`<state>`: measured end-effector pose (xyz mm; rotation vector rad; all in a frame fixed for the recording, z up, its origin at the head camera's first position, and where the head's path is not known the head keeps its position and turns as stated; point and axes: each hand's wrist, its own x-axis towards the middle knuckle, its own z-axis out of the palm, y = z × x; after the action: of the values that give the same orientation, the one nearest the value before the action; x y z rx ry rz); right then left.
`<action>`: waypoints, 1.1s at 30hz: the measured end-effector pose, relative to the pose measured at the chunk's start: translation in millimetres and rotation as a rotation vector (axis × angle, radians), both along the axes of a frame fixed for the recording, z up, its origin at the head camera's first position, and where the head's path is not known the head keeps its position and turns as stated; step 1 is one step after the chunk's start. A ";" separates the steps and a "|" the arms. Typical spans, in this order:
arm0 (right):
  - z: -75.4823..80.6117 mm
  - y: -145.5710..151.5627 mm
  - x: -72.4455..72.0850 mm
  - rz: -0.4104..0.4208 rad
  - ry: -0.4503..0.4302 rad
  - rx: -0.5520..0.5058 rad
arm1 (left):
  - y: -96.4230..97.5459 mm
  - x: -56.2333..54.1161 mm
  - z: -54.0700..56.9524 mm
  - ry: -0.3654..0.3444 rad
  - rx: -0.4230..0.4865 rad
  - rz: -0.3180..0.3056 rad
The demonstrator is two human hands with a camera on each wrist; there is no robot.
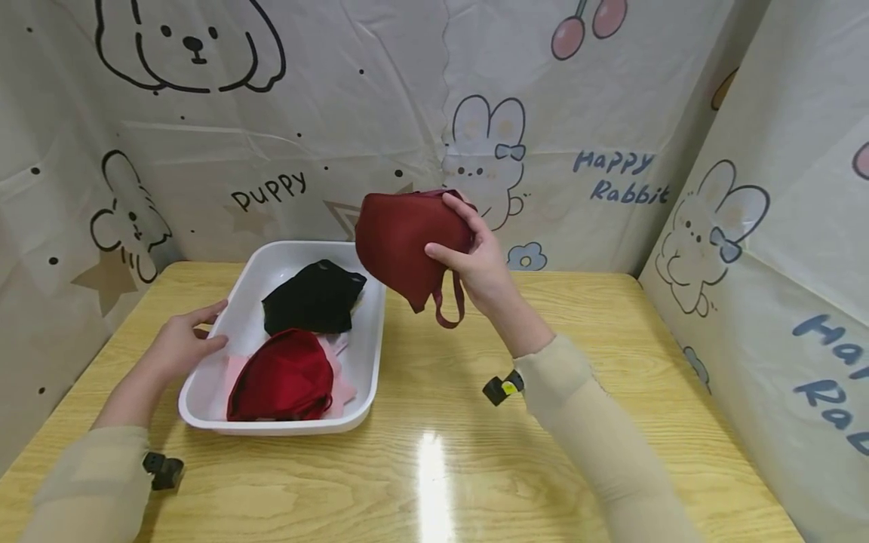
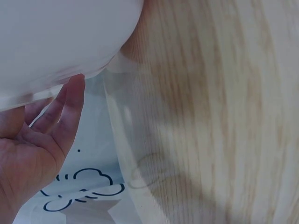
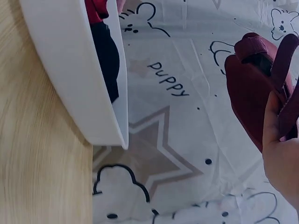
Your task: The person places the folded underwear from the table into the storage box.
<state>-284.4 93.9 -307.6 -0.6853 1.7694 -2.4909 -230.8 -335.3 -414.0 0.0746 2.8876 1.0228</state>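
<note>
My right hand (image 1: 483,268) holds a dark red bra (image 1: 407,237) in the air, right of the white bin (image 1: 377,362). The thumb lies across the cup, fingers behind it, and a strap loop hangs below. In the right wrist view, the folded bra (image 3: 247,93) shows its straps beside a finger. My left hand (image 1: 178,343) rests against the bin's left rim; in the left wrist view its fingers (image 2: 70,109) reach up fairly straight to the outer wall. Inside the bin lie a black bra (image 1: 314,298), a bright red bra (image 1: 281,377) and a pink garment (image 1: 344,388) partly beneath it.
The bin stands on the left half of a wood-grain table (image 1: 489,467). Patterned cloth (image 1: 380,113) with cartoon drawings hangs at the back and both sides. A small black device (image 1: 504,388) sits at the right wrist, another (image 1: 163,470) at the left.
</note>
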 end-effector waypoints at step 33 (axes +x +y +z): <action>-52.0 -105.1 -35.1 -0.107 -0.160 0.062 | 0.2 0.2 -0.7 -0.003 -0.004 -0.002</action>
<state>-319.5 -11.2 -359.6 -0.3849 1.8622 -2.4645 -230.6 -335.1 -414.6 0.0761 2.8865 1.0154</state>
